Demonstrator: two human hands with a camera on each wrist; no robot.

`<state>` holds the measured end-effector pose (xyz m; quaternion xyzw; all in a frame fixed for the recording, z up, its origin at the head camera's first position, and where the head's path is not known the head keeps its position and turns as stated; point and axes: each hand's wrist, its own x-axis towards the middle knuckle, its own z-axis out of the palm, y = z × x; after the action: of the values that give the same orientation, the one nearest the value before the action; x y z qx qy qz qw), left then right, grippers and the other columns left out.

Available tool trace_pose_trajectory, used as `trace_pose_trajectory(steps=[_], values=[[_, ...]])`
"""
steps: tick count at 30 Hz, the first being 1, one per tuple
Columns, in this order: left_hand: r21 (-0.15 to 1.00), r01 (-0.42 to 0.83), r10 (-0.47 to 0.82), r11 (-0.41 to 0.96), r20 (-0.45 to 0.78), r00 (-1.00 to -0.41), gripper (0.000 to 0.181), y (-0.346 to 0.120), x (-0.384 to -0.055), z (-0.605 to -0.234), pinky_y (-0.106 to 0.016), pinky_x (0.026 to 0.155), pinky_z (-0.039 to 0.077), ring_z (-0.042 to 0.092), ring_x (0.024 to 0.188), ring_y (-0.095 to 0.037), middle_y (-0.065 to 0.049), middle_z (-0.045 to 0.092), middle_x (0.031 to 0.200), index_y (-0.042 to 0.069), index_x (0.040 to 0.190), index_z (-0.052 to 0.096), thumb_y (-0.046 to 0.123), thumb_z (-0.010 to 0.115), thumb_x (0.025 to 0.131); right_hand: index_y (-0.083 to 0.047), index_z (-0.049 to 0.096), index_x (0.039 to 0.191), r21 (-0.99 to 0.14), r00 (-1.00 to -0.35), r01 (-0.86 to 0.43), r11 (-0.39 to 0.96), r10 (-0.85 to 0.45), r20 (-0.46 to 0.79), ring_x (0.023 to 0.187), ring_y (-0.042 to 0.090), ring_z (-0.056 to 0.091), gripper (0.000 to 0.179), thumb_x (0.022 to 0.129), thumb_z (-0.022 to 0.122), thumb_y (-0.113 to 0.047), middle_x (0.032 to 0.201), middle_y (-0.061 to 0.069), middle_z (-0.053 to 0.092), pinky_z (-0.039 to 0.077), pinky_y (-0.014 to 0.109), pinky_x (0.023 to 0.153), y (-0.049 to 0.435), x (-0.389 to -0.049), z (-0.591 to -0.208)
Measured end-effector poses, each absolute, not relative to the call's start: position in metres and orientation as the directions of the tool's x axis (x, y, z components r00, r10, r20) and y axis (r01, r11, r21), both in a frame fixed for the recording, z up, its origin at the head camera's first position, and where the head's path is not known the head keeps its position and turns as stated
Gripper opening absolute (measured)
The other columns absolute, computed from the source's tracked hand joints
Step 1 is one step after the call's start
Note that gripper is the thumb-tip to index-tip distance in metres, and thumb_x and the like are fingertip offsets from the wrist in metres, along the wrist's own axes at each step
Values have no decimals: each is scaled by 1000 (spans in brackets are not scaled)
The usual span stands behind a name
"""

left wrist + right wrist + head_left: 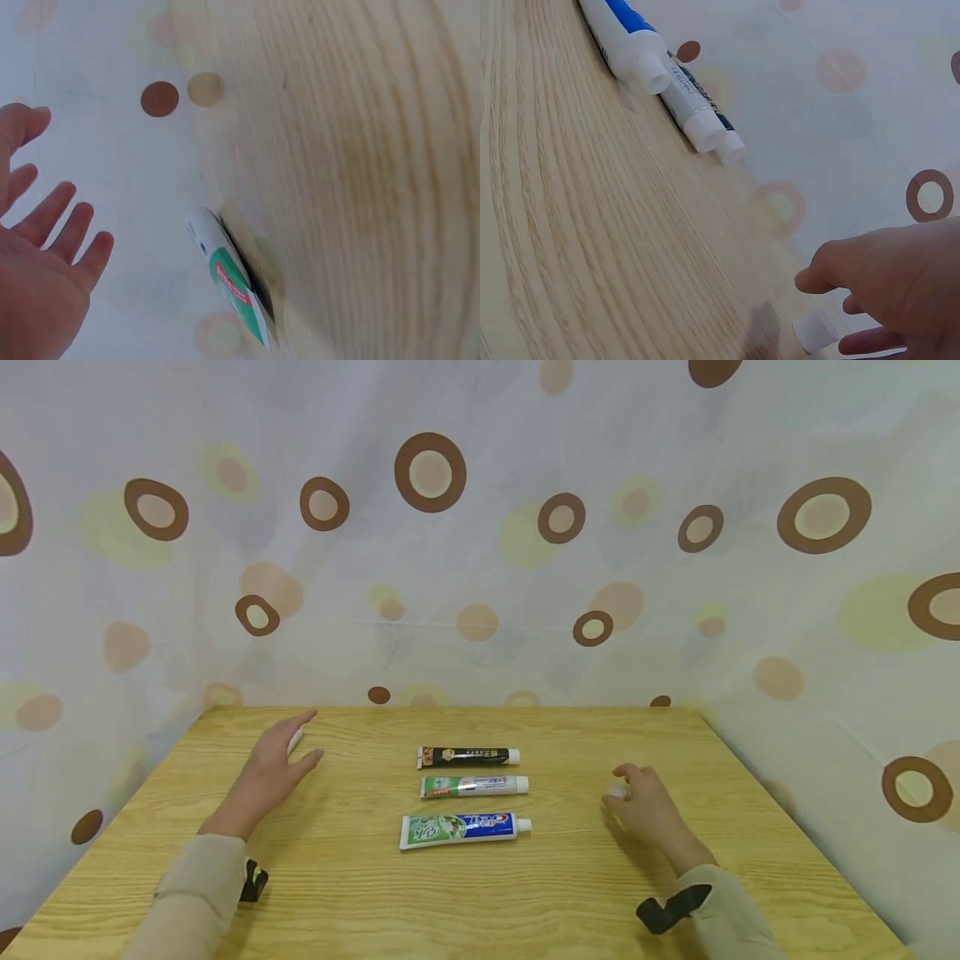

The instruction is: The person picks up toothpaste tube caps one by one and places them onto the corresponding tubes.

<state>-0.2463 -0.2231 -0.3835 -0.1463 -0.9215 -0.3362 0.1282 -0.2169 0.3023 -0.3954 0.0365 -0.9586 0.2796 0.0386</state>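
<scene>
Three toothpaste tubes lie side by side mid-table in the head view: a black one (468, 757), a green and silver one (472, 786), and a blue and green one (459, 830) nearest me. My left hand (266, 772) hovers at the table's left, fingers spread, holding nothing. Just past it shows a white object (296, 740), mostly hidden. The left wrist view has a white and green tube (229, 274) on the wood, apart from that hand. My right hand (647, 806) reaches with loosely bent fingers around a small white cap (815, 330) on the table, without visibly gripping it.
The wooden table (360, 910) is bounded at the back and sides by a pale sheet (480, 668) with brown and yellow circles. Black camera mounts (673, 910) sit on both wrists, and beige sleeves (191, 889) cover the forearms.
</scene>
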Motion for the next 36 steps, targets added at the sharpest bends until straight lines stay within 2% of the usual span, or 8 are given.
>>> trace_pose_trajectory(steps=[5,11,15,19,26,36], values=[[547,269,120,793,291,-949,74,-239,-249,-389,-70,108,27,28,138,-55,-31,32,153,4,156,27,25,65,96,13,47,133,-524,-997,-74,848,-46,65,87,29,58,52,93,65,-16,115,33,50,53,40,71,303,-219,-399],[505,121,93,855,81,-992,105,-249,-251,-395,-78,105,17,12,138,-66,-38,9,158,8,160,8,51,70,87,14,52,126,-489,-990,-118,864,-62,128,87,31,60,47,90,66,-13,108,30,57,53,45,75,303,-223,-403],[488,88,102,869,-3,-995,114,-253,-251,-398,-81,102,16,9,134,-72,-42,1,156,8,160,2,60,70,84,13,56,122,-466,-987,-131,875,-69,148,90,34,62,39,90,62,-9,105,28,61,53,48,78,303,-225,-405],[494,89,107,865,-9,-994,111,-256,-254,-403,-80,102,20,12,132,-73,-44,3,154,5,159,2,52,72,86,10,60,119,-457,-985,-140,878,-77,154,96,39,63,32,92,56,-6,108,28,64,53,52,81,303,-228,-407],[476,66,92,877,-31,-995,104,-258,-259,-406,-78,101,26,17,131,-71,-43,9,153,6,159,5,40,74,88,10,64,115,-458,-981,-155,875,-82,176,100,41,64,28,93,54,-4,108,27,66,53,52,83,302,-229,-410],[392,46,49,919,2,-999,73,-252,-260,-405,-71,95,37,31,124,-67,-46,32,140,-2,154,17,15,61,98,10,63,115,-456,-981,-150,877,-73,182,103,44,63,28,92,54,-2,110,28,66,52,54,87,301,-227,-409]])
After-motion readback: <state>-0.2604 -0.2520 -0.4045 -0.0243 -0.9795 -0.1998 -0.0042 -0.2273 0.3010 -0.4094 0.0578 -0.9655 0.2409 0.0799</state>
